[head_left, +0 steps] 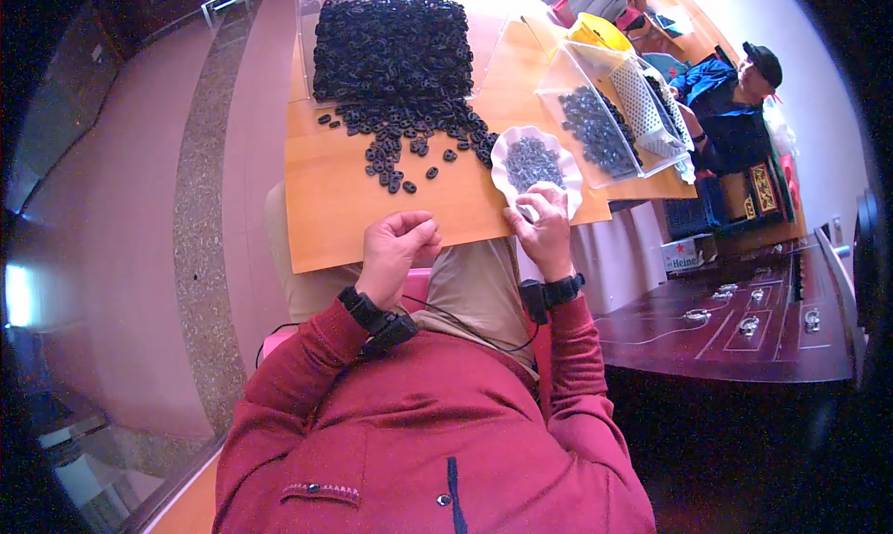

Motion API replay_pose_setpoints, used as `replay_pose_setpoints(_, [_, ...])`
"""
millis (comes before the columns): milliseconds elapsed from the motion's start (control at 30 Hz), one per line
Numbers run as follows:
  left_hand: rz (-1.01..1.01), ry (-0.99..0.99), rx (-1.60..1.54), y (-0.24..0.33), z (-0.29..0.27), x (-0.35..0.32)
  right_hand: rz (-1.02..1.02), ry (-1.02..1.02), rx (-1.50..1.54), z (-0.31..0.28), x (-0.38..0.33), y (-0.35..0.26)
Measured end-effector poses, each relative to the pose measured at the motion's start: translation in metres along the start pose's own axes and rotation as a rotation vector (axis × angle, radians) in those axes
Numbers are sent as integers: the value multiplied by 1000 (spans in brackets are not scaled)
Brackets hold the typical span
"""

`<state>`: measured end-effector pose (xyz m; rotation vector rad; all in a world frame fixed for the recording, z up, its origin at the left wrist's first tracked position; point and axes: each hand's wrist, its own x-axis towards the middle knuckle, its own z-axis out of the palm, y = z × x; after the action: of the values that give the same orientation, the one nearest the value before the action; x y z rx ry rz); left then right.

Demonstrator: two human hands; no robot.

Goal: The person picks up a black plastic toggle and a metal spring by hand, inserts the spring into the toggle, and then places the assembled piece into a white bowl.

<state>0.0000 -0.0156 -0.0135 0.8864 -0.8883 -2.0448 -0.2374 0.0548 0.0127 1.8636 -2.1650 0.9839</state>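
Observation:
My left hand (401, 247) is closed in a pinch above the front edge of the wooden table, and whatever it holds is too small to make out. Over the near rim of a white wavy-edged bowl (503, 153), my right hand (545, 225) has its fingers curled together; their tips are partly hidden. Small grey metal-looking pieces (534, 162) fill the bowl. Beyond my left hand, small black oval parts with holes (409, 187) lie scattered, spreading from a large heap of the same black parts (391, 50) at the far side.
Right of the bowl stands a clear bin (595, 134) of dark parts, beside a white perforated basket (651, 106) and a yellow container (598, 32). Another person (735, 106) in dark clothing sits at the far right. A dark red panel with metal fittings (735, 320) lies at right.

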Motion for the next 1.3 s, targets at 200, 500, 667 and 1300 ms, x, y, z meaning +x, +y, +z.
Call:
replay_pose_setpoints(200, [6, -6, -11, 0, 0, -1, -68, 41, 8, 5, -1, 6])
replay_pose_setpoints(500, [21, 21, -22, 2, 2, -2, -60, 65, 25, 8, -3, 3])
replay_pose_setpoints(667, [14, 11, -20, 3, 2, -3, -78, 108, -13, 5, -4, -9])
replay_pose_setpoints(1300, [-98, -64, -93, 5, 1, -3, 392, -303, 1047, 43, -17, -74])
